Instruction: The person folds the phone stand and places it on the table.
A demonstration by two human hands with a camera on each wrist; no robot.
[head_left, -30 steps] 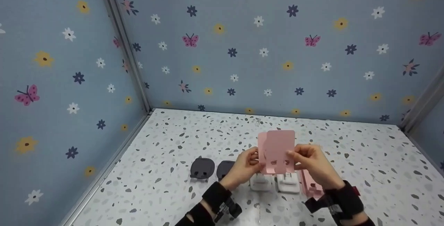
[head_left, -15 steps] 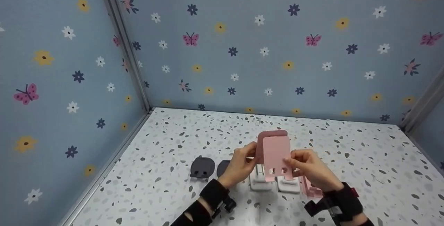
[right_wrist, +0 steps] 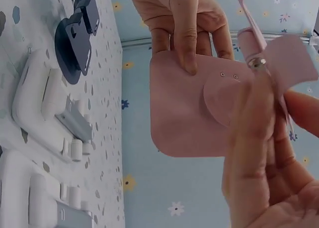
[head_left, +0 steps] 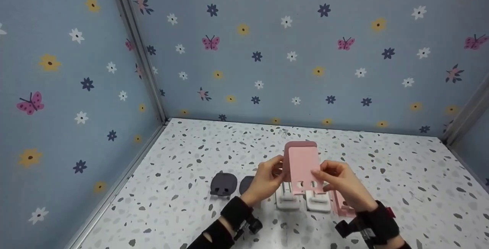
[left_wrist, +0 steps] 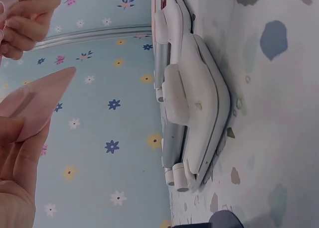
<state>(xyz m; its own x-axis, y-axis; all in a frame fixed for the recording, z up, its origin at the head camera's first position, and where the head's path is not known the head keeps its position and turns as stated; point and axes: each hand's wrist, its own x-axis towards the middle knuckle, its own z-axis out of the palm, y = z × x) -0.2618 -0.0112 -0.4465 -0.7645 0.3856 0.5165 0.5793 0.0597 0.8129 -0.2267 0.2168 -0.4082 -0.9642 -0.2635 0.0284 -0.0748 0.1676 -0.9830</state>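
Both hands hold a pink folding phone stand [head_left: 304, 168] above the table in the head view. My left hand [head_left: 265, 178] pinches the flat base plate [right_wrist: 182, 106] at its edge, thumb on the face in the right wrist view. With thumb and fingers, my right hand [head_left: 340, 180] grips the slotted front plate near its lower right side. A hinge with a shiny pin end [right_wrist: 256, 63] shows between the parts in the right wrist view. The two plates stand apart at an angle. Part of the base is hidden behind the front plate in the head view.
Below the hands, two white phone stands [head_left: 318, 205] lie folded side by side. Another pink stand [head_left: 345, 209] is to their right, partly under my right hand. Two dark grey stands [head_left: 224, 184] stand left, one partly behind my left hand. Flowered panels [head_left: 267, 50] bound the speckled table.
The front plate has shifted slightly left and tilted away from the back plate, whose rounded top now shows above it. My left hand has turned a little; the stands on the table have not moved.
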